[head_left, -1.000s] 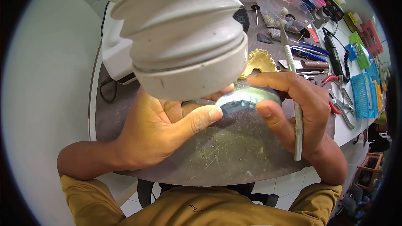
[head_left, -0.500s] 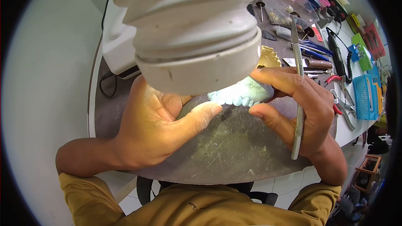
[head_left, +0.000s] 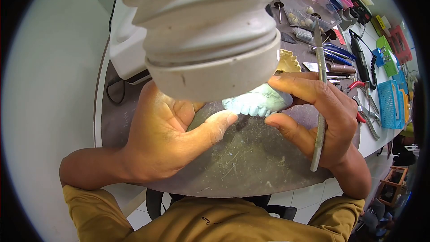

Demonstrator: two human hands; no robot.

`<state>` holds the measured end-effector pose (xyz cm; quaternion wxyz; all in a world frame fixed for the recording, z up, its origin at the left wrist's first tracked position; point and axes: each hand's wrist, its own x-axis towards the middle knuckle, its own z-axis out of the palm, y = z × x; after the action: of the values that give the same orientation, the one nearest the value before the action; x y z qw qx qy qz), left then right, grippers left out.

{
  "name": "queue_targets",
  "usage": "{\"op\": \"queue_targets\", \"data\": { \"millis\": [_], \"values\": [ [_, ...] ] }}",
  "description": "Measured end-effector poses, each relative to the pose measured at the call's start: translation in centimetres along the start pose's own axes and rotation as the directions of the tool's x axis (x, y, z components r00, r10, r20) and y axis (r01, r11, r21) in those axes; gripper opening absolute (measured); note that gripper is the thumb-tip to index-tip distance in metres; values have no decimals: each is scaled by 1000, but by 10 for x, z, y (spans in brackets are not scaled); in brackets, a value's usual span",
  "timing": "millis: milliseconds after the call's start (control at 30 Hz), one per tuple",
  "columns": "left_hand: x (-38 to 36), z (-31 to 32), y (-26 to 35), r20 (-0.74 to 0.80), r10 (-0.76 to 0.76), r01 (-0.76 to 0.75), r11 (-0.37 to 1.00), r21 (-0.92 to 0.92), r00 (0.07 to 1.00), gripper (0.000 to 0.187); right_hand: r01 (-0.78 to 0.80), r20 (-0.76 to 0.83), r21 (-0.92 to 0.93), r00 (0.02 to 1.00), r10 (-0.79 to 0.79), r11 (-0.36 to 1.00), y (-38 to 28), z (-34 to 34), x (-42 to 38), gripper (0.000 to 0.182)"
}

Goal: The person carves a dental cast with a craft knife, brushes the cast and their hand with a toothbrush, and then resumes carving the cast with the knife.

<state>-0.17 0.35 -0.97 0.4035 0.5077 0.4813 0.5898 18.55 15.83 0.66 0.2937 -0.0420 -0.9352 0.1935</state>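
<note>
Where both hands meet above the dark round counter (head_left: 233, 161), we record one pale blue dental cast (head_left: 257, 101), teeth showing along its lower edge, held clear of the surface. Our left hand (head_left: 174, 134) is curled, its thumb tip touching the cast's left end; the other fingers lie hidden under a grey ribbed suction hose (head_left: 206, 31) that hangs close to the camera and covers the cast's upper part. Our right hand (head_left: 318, 116) pinches the cast's right end between forefinger and thumb and also grips a slim metal carving knife (head_left: 320, 103), blade pointing up and away. Behind the hands: one yellow dental cast (head_left: 289, 62) lying on the counter. Further right: red-handled pliers (head_left: 358, 85), a black handpiece (head_left: 358, 54), a blue basket (head_left: 389, 103), a clear plastic box (head_left: 304, 6) of small parts.
</note>
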Motion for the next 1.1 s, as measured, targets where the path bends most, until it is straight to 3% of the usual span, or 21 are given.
{"op": "queue_targets", "data": {
  "millis": [100,467,667,1100],
  "values": [
    [1,-1,2,27,-32,31,999,37,999,61,10,-1,6,1000,-10,1000,1,0,0,45],
    [-2,-1,-7,3,119,-119,993,-1,993,63,-8,46,51,999,6,999,-2,1,1,43],
    [-5,-2,-4,21,95,-96,995,28,995,63,5,103,-12,995,-4,1000,-4,0,2,45],
    [-5,-1,-4,2,102,-102,995,-3,995,62,-10,80,26,997,8,1000,-4,3,1,45]
  ]
}}
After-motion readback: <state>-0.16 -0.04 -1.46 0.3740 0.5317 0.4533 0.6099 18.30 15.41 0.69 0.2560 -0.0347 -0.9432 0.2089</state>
